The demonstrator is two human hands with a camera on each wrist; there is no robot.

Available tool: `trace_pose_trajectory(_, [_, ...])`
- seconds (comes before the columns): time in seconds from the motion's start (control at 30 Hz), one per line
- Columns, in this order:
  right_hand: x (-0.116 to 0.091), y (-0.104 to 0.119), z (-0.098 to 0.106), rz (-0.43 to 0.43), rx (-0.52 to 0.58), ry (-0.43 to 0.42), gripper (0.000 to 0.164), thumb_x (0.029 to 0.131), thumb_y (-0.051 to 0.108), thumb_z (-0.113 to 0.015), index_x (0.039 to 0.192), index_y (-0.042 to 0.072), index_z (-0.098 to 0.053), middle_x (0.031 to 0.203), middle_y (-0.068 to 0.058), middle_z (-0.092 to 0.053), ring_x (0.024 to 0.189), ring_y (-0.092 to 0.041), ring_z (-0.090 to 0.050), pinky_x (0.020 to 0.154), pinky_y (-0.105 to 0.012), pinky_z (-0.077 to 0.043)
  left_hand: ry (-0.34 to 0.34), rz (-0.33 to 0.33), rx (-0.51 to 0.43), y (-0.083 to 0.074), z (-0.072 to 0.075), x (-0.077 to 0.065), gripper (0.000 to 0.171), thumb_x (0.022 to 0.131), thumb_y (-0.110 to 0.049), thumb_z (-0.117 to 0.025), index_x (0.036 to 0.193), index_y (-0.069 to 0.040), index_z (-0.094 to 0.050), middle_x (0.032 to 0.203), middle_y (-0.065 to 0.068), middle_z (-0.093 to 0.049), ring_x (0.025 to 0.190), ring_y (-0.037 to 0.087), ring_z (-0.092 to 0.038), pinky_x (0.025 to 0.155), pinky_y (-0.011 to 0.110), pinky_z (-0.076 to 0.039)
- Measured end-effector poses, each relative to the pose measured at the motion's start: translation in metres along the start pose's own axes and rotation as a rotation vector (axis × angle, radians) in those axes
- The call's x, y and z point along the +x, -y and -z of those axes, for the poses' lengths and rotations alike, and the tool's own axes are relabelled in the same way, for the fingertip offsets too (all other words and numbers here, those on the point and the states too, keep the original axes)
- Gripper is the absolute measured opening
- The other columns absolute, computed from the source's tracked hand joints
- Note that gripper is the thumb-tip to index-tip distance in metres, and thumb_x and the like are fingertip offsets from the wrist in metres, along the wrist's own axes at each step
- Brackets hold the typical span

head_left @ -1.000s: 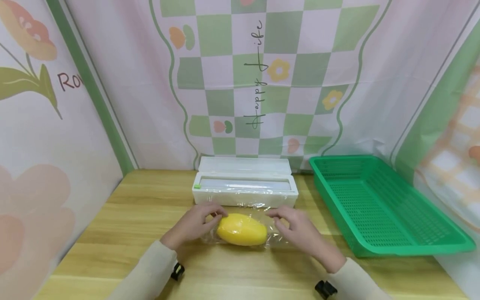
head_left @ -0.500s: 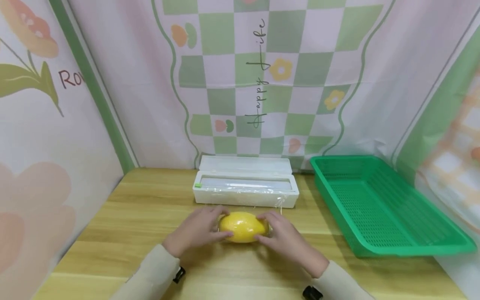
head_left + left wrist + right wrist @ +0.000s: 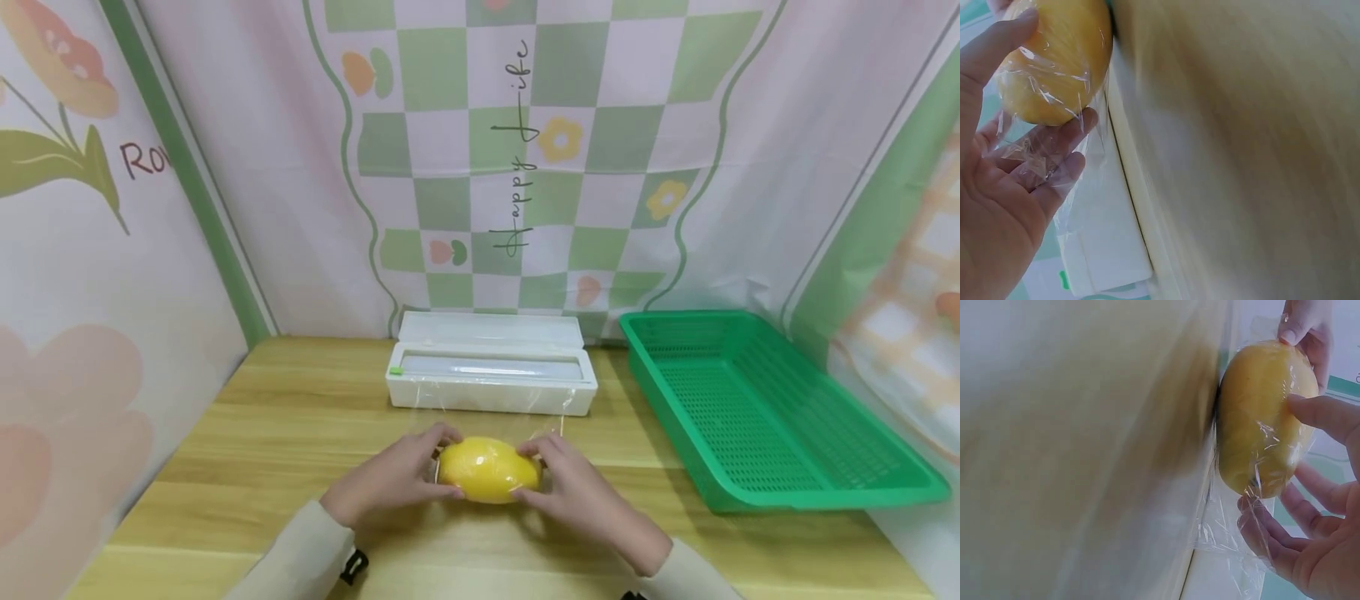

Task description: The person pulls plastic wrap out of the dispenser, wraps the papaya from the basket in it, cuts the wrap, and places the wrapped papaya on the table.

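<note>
A yellow oval fruit [image 3: 489, 471], covered in clear cling film, is held at both ends just in front of a white cling film box [image 3: 491, 398]. My left hand [image 3: 397, 477] grips its left end, thumb on the near side and fingers behind. On the other end my right hand [image 3: 573, 492] does the same. In the left wrist view, crumpled cling film [image 3: 1038, 162] lies over the left fingers. Film [image 3: 1225, 537] also trails past the right fingers toward the box in the right wrist view. The box's lid stands raised, with the roll inside.
A green plastic basket [image 3: 720, 487] stands on the wooden table [image 3: 285, 417] at the right. A green slider [image 3: 395, 371] sits at the box's left end. Behind the table hangs a patterned cloth [image 3: 435, 150].
Both hands have moved from the film beside the fruit to grip its two ends. The fruit has come slightly toward me and turned, and the loose film is now around it.
</note>
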State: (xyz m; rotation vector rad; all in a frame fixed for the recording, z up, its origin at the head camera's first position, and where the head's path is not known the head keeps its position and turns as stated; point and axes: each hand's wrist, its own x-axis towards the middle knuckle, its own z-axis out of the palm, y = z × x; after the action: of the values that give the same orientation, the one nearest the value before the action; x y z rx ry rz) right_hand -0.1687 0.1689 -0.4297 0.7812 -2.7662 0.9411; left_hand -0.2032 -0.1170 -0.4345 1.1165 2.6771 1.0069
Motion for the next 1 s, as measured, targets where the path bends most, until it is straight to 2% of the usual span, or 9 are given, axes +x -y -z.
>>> trace_pose_trajectory(0.1, [-0.003, 0.001, 0.000, -0.004, -0.008, -0.004, 0.049, 0.080, 0.026, -0.085, 0.119, 0.006, -0.062, 0.117, -0.003, -0.059, 0.103, -0.017, -0.060, 0.090, -0.038, -0.055, -0.008, -0.007, -0.013, -0.001, -0.001, -0.002, 0.068, 0.083, -0.050, -0.077, 0.134, -0.013, -0.050, 0.128, 0.001, -0.062, 0.112, 0.012, -0.060, 0.095, 0.026, -0.051])
trace_pose_trajectory(0.17, [-0.004, 0.002, 0.000, -0.015, -0.016, 0.004, 0.051, 0.081, 0.028, -0.085, 0.121, 0.007, -0.061, 0.119, -0.004, -0.058, 0.106, -0.018, -0.060, 0.093, -0.040, -0.054, -0.022, -0.013, 0.029, -0.002, -0.001, -0.002, 0.070, 0.084, -0.054, -0.075, 0.135, -0.013, -0.050, 0.127, 0.000, -0.062, 0.110, 0.012, -0.060, 0.094, 0.029, -0.052])
trace_pose_trajectory(0.37, [-0.001, 0.008, -0.004, -0.046, -0.071, 0.032, 0.070, 0.076, 0.040, -0.087, 0.127, 0.003, -0.057, 0.122, -0.009, -0.056, 0.109, -0.022, -0.057, 0.097, -0.045, -0.051, -0.102, 0.016, 0.346, -0.014, 0.000, -0.001, 0.090, 0.078, -0.080, -0.061, 0.136, -0.011, -0.057, 0.137, 0.005, -0.056, 0.128, 0.024, -0.048, 0.109, 0.050, -0.037])
trace_pose_trajectory(0.53, [0.005, 0.011, -0.008, -0.053, -0.145, 0.009, 0.077, 0.068, 0.037, -0.092, 0.126, 0.002, -0.056, 0.117, -0.010, -0.055, 0.104, -0.023, -0.058, 0.096, -0.046, -0.051, -0.089, 0.078, 0.549, -0.026, -0.003, 0.005, 0.097, 0.074, -0.084, -0.060, 0.134, -0.008, -0.056, 0.131, 0.008, -0.055, 0.126, 0.029, -0.046, 0.109, 0.053, -0.035])
trace_pose_trajectory(0.6, [0.009, 0.010, -0.008, -0.055, -0.164, 0.003, 0.077, 0.068, 0.035, -0.093, 0.126, 0.002, -0.056, 0.116, -0.011, -0.057, 0.103, -0.025, -0.059, 0.095, -0.047, -0.052, -0.078, 0.105, 0.593, -0.028, -0.005, 0.007, 0.097, 0.073, -0.083, -0.063, 0.133, -0.006, -0.056, 0.129, 0.010, -0.055, 0.124, 0.030, -0.048, 0.109, 0.052, -0.036])
trace_pose_trajectory(0.7, [0.014, 0.007, -0.007, -0.071, -0.159, 0.010, 0.073, 0.070, 0.031, -0.092, 0.127, 0.003, -0.056, 0.118, -0.013, -0.059, 0.106, -0.028, -0.060, 0.095, -0.048, -0.052, -0.082, 0.124, 0.605, -0.028, -0.007, 0.011, 0.093, 0.072, -0.074, -0.073, 0.131, -0.004, -0.057, 0.127, 0.011, -0.057, 0.121, 0.029, -0.050, 0.107, 0.051, -0.038])
trace_pose_trajectory(0.8, [0.017, 0.002, -0.005, -0.093, -0.134, 0.027, 0.071, 0.072, 0.031, -0.091, 0.128, 0.004, -0.057, 0.120, -0.013, -0.059, 0.108, -0.028, -0.060, 0.096, -0.049, -0.051, -0.102, 0.131, 0.577, -0.024, -0.007, 0.013, 0.086, 0.071, -0.064, -0.082, 0.128, -0.004, -0.060, 0.123, 0.009, -0.060, 0.116, 0.027, -0.054, 0.101, 0.048, -0.044])
trace_pose_trajectory(1.0, [0.023, -0.008, -0.002, -0.088, -0.015, 0.025, 0.067, 0.075, 0.026, -0.089, 0.128, 0.002, -0.057, 0.120, -0.010, -0.061, 0.109, -0.025, -0.059, 0.097, -0.047, -0.051, -0.153, 0.120, 0.460, -0.012, -0.004, 0.017, 0.078, 0.071, -0.058, -0.085, 0.126, -0.006, -0.065, 0.116, 0.008, -0.066, 0.104, 0.024, -0.061, 0.091, 0.044, -0.051])
